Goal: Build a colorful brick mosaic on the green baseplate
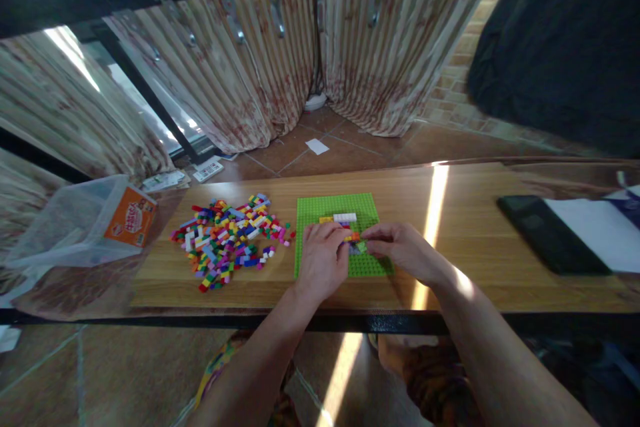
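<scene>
A bright green studded baseplate (336, 203) lies on the wooden table, with toy bricks on its middle. A white brick (345, 217) and a yellow brick (326, 219) show behind my hands. My left hand (323, 259) rests over the plate, its fingers curled together on the bricks; what they grip is hidden. From the other side, my right hand (404, 248) pinches at the end of a small orange brick (355, 236) between both hands. Just below sits a light green brick (361, 247).
Left of the plate spreads a pile of loose coloured bricks (227, 240). A clear plastic bin (85, 220) with an orange label stands at the far left. At the right lie a black flat device (550, 235) and white paper (590, 230). The table's dark front edge (390, 323) runs below my forearms.
</scene>
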`<state>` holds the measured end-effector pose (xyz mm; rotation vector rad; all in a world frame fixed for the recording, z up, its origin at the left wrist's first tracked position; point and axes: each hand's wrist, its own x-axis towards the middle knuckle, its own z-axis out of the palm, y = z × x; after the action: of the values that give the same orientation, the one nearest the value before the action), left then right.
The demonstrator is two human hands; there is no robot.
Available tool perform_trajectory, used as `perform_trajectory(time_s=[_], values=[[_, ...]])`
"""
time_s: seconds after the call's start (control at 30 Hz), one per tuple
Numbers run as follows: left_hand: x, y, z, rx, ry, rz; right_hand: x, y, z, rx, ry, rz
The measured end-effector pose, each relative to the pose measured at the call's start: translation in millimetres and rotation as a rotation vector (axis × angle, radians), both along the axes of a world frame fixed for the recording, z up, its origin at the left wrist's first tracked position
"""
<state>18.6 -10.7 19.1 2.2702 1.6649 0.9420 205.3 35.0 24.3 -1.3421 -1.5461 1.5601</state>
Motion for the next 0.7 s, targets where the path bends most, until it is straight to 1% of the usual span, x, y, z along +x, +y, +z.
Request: perform_trajectory(time_s=[0.1, 0.23, 0.33, 0.47, 0.7], values=[[-1, -3, 2.4, -0.005, 0.006, -0.010, 1, 1, -3, 0.034, -0.059, 0.027], [1, -5, 2.5, -0.026, 0.066, -0.047, -2, 2, -7, 0.064, -0.096, 0.023], [5, -6, 0.3, -0.017, 0.080, -0.055, -6, 2, -9, 0.086, -0.134, -0.022], [7, -6, -2.3, 0.001, 0.080, -0.021, -11, 3, -14, 0.103, -0.162, -0.106], [9, -6, -3.1, -0.010, 0.082, 0.009, -13, 3, -20, 0.138, -0.187, -0.148]])
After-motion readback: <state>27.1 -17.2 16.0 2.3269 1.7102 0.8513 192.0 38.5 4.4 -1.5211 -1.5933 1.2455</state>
